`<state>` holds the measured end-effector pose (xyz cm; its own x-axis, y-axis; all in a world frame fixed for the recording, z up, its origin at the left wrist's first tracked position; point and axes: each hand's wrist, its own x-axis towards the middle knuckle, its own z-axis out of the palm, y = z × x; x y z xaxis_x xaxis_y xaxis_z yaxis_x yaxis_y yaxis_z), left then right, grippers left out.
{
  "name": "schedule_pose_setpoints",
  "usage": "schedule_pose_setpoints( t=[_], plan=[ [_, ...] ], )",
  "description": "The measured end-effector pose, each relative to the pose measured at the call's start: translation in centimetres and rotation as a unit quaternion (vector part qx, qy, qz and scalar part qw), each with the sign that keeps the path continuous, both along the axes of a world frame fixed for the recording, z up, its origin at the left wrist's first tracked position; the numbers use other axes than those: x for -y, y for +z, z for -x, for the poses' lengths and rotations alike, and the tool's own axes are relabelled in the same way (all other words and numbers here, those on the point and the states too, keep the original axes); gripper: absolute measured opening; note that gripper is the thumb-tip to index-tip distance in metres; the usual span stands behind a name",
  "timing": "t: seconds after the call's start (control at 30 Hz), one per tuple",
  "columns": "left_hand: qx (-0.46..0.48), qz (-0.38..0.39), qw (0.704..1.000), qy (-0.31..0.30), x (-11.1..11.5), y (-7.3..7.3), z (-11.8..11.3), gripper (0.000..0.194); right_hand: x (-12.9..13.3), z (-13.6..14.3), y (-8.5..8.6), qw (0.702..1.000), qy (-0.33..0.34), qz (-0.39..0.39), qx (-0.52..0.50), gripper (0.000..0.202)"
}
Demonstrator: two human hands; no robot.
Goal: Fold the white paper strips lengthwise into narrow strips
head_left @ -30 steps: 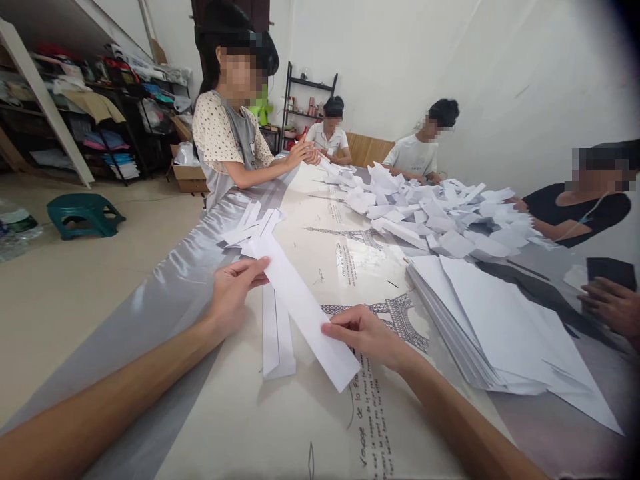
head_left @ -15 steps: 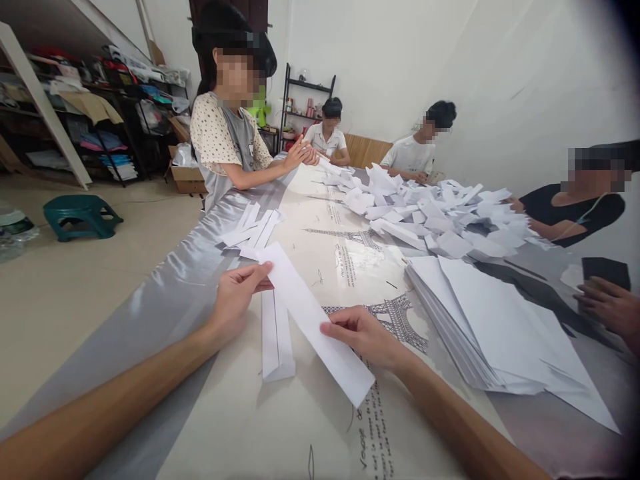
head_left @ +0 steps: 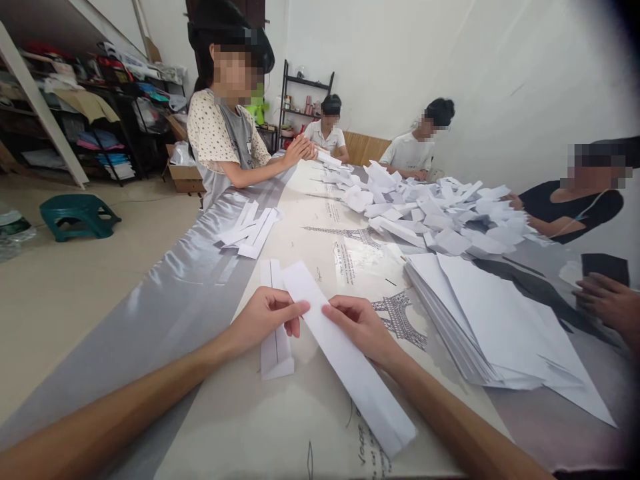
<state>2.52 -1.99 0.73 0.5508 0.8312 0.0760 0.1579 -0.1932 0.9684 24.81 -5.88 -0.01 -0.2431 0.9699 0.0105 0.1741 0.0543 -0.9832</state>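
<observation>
A long folded white paper strip (head_left: 350, 363) slants over the table, its lower end toward the near right. My left hand (head_left: 267, 317) pinches its left edge near the upper end, thumb on top. Close beside it, my right hand (head_left: 360, 327) grips the right edge, thumb also on the paper. Beneath and behind my left hand lies another folded strip (head_left: 277, 357) with a dark line along it. Farther off to the left, several folded strips (head_left: 257, 233) rest in a small pile on the grey cloth.
A stack of white sheets (head_left: 500, 327) stands at the right. Beyond it spreads a large heap of folded papers (head_left: 430, 207). Several people sit or stand around the table (head_left: 240, 413). A green stool (head_left: 80, 217) is on the floor at left.
The held strip has shifted toward the lower right. My left hand has moved right and down along it, and now pinches close to my right hand.
</observation>
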Motion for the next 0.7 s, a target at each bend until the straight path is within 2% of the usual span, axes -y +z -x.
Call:
schedule_pose_setpoints(
  t=[0.13, 0.33, 0.47, 0.57, 0.7],
  plan=[
    [-0.014, 0.014, 0.999, -0.025, 0.0, 0.0, 0.0, 0.048, -0.1, 0.1, -0.1, 1.000, 0.011, -0.004, -0.001, 0.037],
    [0.025, -0.003, 0.999, 0.028, -0.8, 0.0, 0.6, 0.050, 0.2, 0.4, 0.1, 0.999, 0.024, -0.016, -0.022, 0.034],
    [0.014, -0.007, 1.000, 0.024, -0.8, -0.1, 0.7, 0.053, 0.3, 0.5, 0.1, 0.999, 0.039, -0.020, -0.014, 0.039],
    [0.041, 0.004, 0.999, 0.024, -0.9, -0.4, 0.6, 0.055, 0.3, 0.5, 0.2, 0.999, 0.040, -0.026, 0.001, 0.043],
    [0.048, -0.015, 0.997, 0.052, -1.3, -0.6, 0.8, 0.049, 0.2, 0.5, 0.2, 0.999, 0.040, -0.027, 0.015, 0.045]
  ],
)
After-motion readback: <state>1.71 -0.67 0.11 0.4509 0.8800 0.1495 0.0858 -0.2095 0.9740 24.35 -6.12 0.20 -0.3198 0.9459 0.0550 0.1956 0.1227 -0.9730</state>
